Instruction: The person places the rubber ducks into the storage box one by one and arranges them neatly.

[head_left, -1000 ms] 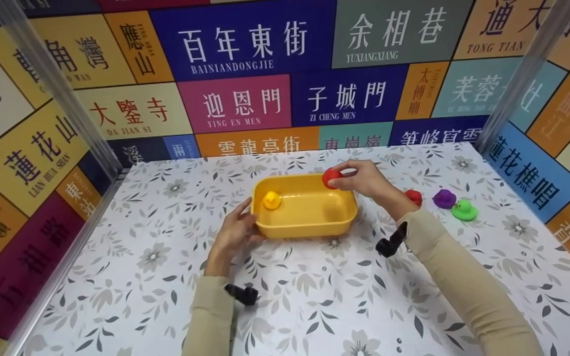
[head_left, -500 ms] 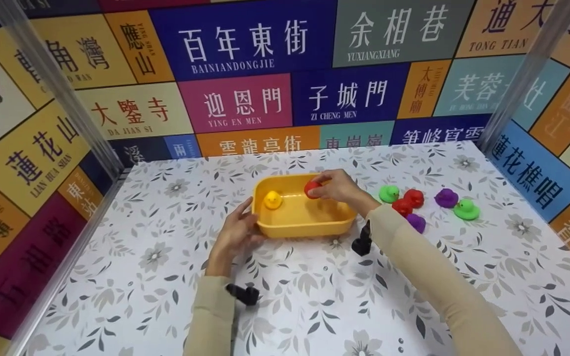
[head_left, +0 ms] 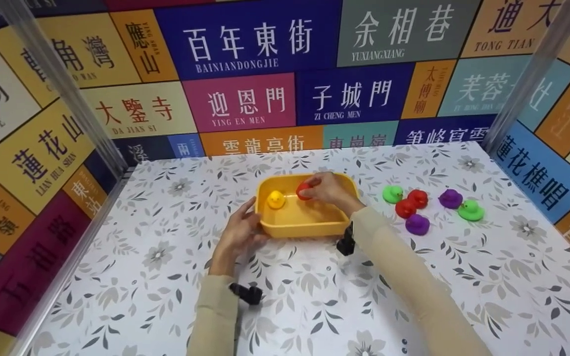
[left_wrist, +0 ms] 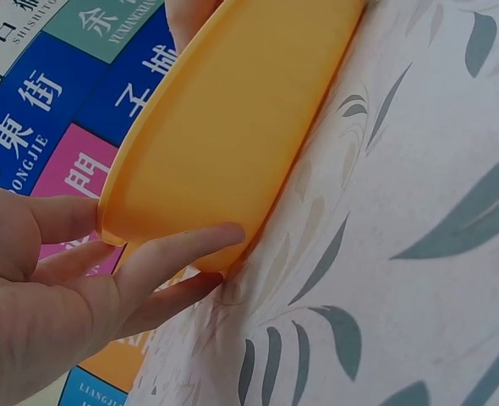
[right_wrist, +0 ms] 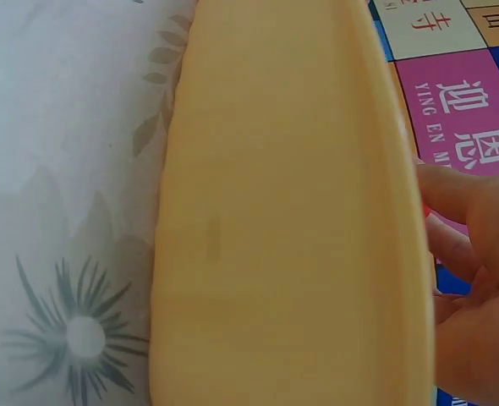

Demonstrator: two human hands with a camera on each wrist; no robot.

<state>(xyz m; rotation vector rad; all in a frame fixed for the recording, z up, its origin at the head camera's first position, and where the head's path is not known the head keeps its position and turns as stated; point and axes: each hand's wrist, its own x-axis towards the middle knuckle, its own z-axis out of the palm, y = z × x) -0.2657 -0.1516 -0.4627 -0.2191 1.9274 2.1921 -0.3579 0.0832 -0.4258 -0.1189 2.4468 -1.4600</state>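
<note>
A yellow plastic tub (head_left: pixel 309 229) stands on the table, a yellow rubber duck (head_left: pixel 276 200) inside at its left end. At the tub's left end my left hand (head_left: pixel 239 228) rests with nearly straight fingers against the wall and corner; in the left wrist view its fingers (left_wrist: pixel 190 245) lie along the outside. Over the tub's inside, my right hand (head_left: pixel 328 190) pinches a red rubber duck (head_left: pixel 304 192) at its fingertips, just right of the yellow one. The tub's wall hides most of this duck in the right wrist view.
Right of the tub sit several more rubber ducks: a green one (head_left: pixel 392 194), two red ones (head_left: pixel 405 208), a purple one (head_left: pixel 417 224), then another purple (head_left: pixel 451 199) and green (head_left: pixel 471 210) pair. Panels with printed signs (head_left: pixel 245 99) wall the table's back and sides.
My right hand has brought the red duck from the tub's back right rim leftward and down into the tub, toward the yellow duck. My left hand stays at the left end.
</note>
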